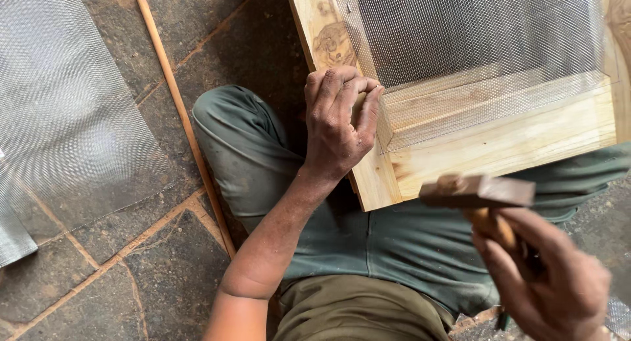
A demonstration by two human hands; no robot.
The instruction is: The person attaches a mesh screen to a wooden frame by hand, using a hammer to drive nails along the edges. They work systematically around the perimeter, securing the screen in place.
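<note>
Pinching the wooden frame [506, 144] — left hand [338, 124]; right hand [552, 282] grips a hammer [478, 192].

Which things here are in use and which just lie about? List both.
In use: left hand pressing on the wooden frame; mesh stretched over the frame; hammer raised in the right hand.

Lying about: loose mesh sheet on the floor; thin stick beside it.
</note>
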